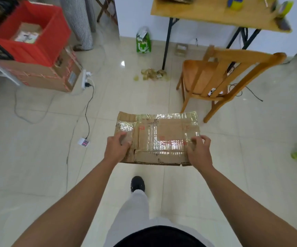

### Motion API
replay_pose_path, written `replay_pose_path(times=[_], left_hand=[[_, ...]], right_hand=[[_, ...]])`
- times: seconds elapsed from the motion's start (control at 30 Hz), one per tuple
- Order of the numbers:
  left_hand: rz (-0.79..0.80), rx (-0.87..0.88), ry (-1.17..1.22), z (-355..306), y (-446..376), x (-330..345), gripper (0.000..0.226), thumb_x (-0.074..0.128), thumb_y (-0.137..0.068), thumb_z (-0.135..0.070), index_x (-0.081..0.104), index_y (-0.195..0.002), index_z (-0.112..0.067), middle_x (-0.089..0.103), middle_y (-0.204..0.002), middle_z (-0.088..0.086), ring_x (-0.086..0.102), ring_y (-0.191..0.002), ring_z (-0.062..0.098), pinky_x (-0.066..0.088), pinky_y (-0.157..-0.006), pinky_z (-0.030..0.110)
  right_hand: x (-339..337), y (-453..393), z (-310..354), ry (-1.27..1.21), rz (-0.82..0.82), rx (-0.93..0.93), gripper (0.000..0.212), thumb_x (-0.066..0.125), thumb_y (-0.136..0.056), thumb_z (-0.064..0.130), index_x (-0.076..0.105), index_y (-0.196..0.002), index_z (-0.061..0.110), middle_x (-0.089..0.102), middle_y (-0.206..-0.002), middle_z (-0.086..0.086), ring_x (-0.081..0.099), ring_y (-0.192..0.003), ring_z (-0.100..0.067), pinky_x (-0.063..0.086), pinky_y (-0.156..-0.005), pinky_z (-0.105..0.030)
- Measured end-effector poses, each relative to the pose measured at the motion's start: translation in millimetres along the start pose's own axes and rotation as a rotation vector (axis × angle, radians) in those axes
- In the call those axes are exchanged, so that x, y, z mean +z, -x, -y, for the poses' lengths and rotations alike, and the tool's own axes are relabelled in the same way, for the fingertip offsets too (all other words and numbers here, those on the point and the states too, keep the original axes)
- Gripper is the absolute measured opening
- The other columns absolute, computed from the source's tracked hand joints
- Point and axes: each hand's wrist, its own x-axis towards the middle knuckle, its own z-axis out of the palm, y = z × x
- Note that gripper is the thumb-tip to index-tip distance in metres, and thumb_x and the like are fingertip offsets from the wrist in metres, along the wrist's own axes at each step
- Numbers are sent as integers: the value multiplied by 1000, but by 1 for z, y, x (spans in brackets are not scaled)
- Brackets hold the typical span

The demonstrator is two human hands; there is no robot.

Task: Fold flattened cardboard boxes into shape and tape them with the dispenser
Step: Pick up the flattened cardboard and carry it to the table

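Far left, a red fabric bin (35, 35) sits on a large taped brown cardboard carton (42, 75) on the floor. Your left hand (116, 148) grips the left edge of the flattened brown cardboard box patched with clear tape (159, 139), thumb on top; you hold it level above the pale tiled floor (37, 157). Your right hand (199, 152) pinches its right edge. Further right stands a wooden chair (220, 77), beneath the wooden bench (206, 13).

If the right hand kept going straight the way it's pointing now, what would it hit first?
Beyond the flattened cardboard box it grips, the right hand would probably meet the wooden chair first, though depth is unclear.
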Motion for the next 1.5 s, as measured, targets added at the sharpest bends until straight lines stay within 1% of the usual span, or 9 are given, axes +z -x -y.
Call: replay_pose_path(times=[0.2, 0.47, 0.63, 0.83, 0.93, 1.0, 1.1, 1.23, 1.5], left_hand=[[3, 51, -24, -48, -93, -34, 45, 67, -91, -34, 53, -134, -32, 40, -121, 4, 50, -95, 19, 42, -84, 30], [41, 66, -42, -109, -194, -27, 44, 66, -91, -34, 52, -133, -34, 40, -122, 3, 52, -87, 12, 41, -76, 25], [15, 47, -92, -159, -268, -26, 41, 64, -93, -34, 52, -132, -33, 40, -121, 2, 54, -91, 15, 37, -65, 15], [-52, -10, -120, -215, -347, -32, 41, 65, -92, -34, 53, -131, -32, 41, -123, 5, 54, -91, 16, 41, -78, 27], [-78, -17, -111, -234, -384, -35, 42, 65, -91, -30, 54, -132, -31, 43, -122, 5, 50, -82, 3, 40, -73, 26], [-83, -4, -90, -249, -413, -37, 43, 66, -90, -29, 54, -132, -31, 45, -123, 6, 53, -82, 5, 41, -67, 24], [-55, -10, -62, -272, -462, -36, 44, 65, -90, -29, 54, -132, -32, 43, -123, 5, 59, -83, 14, 46, -66, 23], [-28, 24, -35, -306, -536, -34, 41, 63, -92, -28, 53, -132, -33, 40, -122, 3, 55, -82, 11, 46, -67, 24], [88, 98, 8, -387, -675, -41, 43, 62, -91, -28, 52, -133, -34, 40, -123, 3, 56, -89, 15, 46, -67, 21]], right_hand=[[5, -72, 59, 0, -56, 23, 36, 58, -98, 31, 52, -127, 11, 25, -145, -1, 55, -90, -19, 57, -82, -46], [-3, -174, 83, -59, -95, 84, 30, 56, -97, 26, 54, -123, 12, 27, -144, 1, 54, -92, -16, 56, -82, -46], [-4, -264, 103, -147, -84, 71, 25, 58, -96, 23, 55, -119, 13, 31, -141, 0, 53, -88, -13, 55, -81, -41], [-21, -373, 147, -171, -20, 20, 30, 59, -97, 28, 55, -121, 11, 30, -143, 1, 55, -95, -17, 52, -84, -40], [-31, -419, 170, -157, 3, -1, 31, 60, -96, 27, 56, -122, 10, 32, -142, 0, 55, -104, -19, 49, -87, -39], [-37, -449, 184, -144, -16, -12, 32, 60, -97, 28, 57, -122, 10, 33, -143, 0, 52, -101, -16, 49, -88, -38], [-43, -489, 204, -122, -43, 8, 32, 60, -97, 26, 57, -123, 8, 32, -145, -2, 49, -95, -14, 49, -88, -37], [-52, -550, 233, -90, -91, 25, 35, 58, -98, 30, 55, -126, 9, 28, -149, -1, 48, -96, -14, 47, -84, -34], [-74, -662, 287, -64, -192, 95, 37, 56, -98, 34, 53, -128, 12, 28, -147, 1, 48, -98, -12, 54, -87, -41]])
